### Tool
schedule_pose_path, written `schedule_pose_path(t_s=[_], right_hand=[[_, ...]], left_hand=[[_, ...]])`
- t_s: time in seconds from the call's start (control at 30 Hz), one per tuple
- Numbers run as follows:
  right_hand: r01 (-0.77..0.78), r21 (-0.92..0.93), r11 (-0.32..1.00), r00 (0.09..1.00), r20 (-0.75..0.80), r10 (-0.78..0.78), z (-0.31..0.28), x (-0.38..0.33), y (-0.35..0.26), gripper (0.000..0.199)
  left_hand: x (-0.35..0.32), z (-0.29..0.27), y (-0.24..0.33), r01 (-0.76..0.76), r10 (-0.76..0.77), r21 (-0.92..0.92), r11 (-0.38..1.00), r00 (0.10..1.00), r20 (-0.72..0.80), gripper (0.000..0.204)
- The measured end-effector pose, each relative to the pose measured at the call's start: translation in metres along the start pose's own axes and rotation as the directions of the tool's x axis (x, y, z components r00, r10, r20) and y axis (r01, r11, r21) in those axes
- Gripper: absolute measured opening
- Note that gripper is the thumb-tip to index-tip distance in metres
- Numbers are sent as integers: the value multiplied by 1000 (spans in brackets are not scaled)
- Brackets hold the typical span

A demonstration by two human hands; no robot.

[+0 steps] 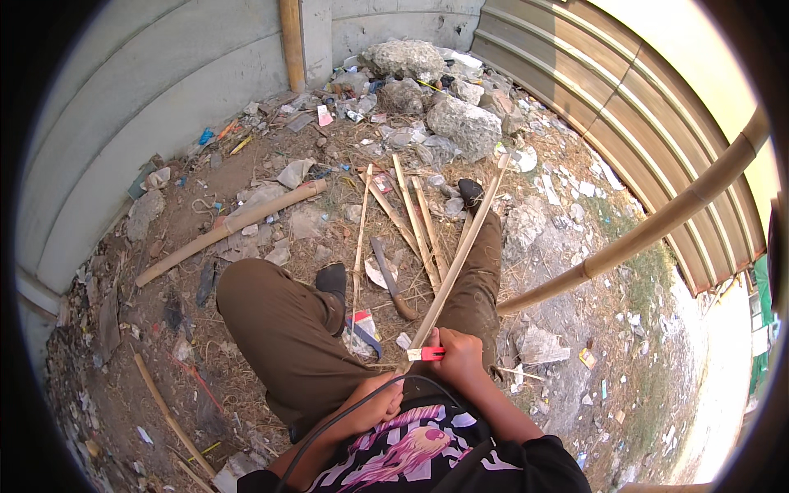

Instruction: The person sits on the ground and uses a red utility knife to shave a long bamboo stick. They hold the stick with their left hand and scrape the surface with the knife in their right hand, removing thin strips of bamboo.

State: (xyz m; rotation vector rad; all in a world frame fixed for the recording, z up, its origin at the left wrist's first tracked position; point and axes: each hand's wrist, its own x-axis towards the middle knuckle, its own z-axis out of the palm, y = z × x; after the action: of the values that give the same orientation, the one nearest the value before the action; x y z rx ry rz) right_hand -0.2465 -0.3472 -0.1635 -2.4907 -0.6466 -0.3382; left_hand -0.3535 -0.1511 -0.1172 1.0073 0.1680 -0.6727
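The bamboo strip lies over my right leg, its long axis pointing forward and slightly right. My right hand has its fingers clamped on a red tool; whether my curled left hand grips, I cannot tell.

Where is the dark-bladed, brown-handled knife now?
In the head view, the knife lies on the ground between the brown trouser legs, right of the left foot, among pale bamboo strips.

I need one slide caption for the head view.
Left hand holds a bamboo strip, right hand grips a red tool against it, and a machete lies beyond.
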Motion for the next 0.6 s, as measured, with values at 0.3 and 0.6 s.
schedule_pose_path(t_s=[0.3, 0.6], right_hand=[[-542, 239, 806, 803, -135, 580, -17, 109, 68, 33], [54, 42, 998, 994, -94, -50, 5, 38, 19, 16]], left_hand=[[2, -3, -12, -74, 76, 166, 983, 997, -6, 33], [12, -9, -19, -95, 95, -8, 995, 995, -26, 29]])
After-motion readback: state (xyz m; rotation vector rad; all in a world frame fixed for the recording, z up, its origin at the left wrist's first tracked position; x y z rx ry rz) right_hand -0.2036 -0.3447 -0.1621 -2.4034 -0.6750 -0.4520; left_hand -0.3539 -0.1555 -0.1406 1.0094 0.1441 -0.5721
